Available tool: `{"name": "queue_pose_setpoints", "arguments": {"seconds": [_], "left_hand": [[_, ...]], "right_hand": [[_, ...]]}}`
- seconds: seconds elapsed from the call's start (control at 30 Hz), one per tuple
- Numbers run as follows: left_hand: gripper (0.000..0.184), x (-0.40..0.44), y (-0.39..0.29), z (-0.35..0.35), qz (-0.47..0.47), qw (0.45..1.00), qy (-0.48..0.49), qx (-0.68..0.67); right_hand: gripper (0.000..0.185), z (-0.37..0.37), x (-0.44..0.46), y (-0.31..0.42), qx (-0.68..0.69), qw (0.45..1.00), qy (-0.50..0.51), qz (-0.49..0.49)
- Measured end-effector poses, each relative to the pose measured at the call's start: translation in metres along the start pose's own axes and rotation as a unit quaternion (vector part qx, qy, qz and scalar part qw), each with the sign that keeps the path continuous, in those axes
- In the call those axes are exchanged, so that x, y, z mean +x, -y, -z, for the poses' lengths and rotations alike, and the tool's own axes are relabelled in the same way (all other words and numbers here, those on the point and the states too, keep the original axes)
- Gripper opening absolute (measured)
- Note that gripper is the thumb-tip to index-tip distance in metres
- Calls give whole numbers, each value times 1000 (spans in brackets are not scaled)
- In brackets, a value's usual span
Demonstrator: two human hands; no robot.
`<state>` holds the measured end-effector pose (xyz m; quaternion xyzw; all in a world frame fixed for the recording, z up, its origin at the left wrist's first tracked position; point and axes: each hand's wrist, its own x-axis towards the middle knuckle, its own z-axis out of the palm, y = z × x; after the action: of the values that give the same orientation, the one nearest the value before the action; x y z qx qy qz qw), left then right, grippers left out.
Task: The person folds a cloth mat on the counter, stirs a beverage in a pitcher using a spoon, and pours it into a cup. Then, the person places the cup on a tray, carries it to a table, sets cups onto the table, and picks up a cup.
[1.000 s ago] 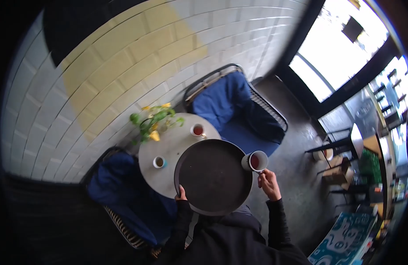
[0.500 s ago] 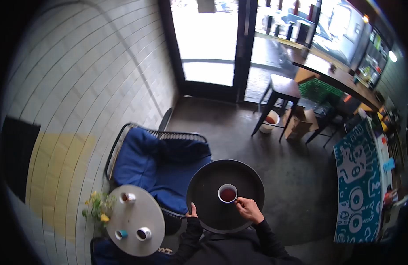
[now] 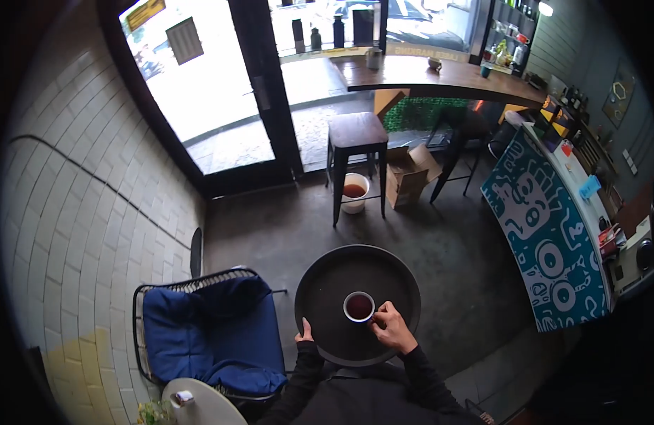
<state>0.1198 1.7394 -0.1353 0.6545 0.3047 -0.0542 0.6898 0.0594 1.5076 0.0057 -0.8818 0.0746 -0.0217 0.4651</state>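
A round black tray [image 3: 327, 283] is held level in front of my body. My left hand [image 3: 305, 331] grips its left edge, thumb on top and the fingers hidden beneath. Near the tray's middle stands a white-rimmed cup [image 3: 359, 307] with a dark red drink in it. The fingers of my right hand [image 3: 393, 329] are closed on the cup's handle at its lower right. The cup appears to rest on the tray.
A black-framed armchair with blue cushions [image 3: 245, 336] is at left, beside a pale round table [image 3: 206, 404] bearing a cup and flowers. Ahead are a stool [image 3: 358, 131], a white bucket [image 3: 354, 202], a cardboard box [image 3: 405, 180] and a wooden counter [image 3: 440, 74]. A teal patterned counter [image 3: 546, 241] stands right.
My view has turned to the right, so the armchair and round table now lie further left and lower. Both hands keep their hold on the tray and the cup.
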Motion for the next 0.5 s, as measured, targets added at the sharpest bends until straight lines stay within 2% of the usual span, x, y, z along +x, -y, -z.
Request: {"name": "queue_pose_setpoints", "arguments": {"seconds": [0.03,0.07,0.13,0.2,0.3,0.37,0.5], "left_hand": [[67,3,-7,-14,1,1000,11,0],[66,6,-16,-26,12,999,5,42],[65,35,-18,-67,33,995,20,90],[63,57,-19,-93,13,997,71,4],[59,87,-29,-135,23,997,67,25],[58,115,-38,-157,15,997,71,39],[58,166,-46,-190,6,998,53,35]], "right_hand": [[11,2,6,-9,50,998,-36,19],[9,7,16,-11,66,997,-14,-30],[14,-5,44,-51,183,981,-42,-45],[20,7,69,-51,154,983,-23,-96],[14,9,118,-56,173,974,-37,-143],[14,11,151,-49,295,941,-126,-105],[13,44,221,-45,225,953,-134,-152]]}}
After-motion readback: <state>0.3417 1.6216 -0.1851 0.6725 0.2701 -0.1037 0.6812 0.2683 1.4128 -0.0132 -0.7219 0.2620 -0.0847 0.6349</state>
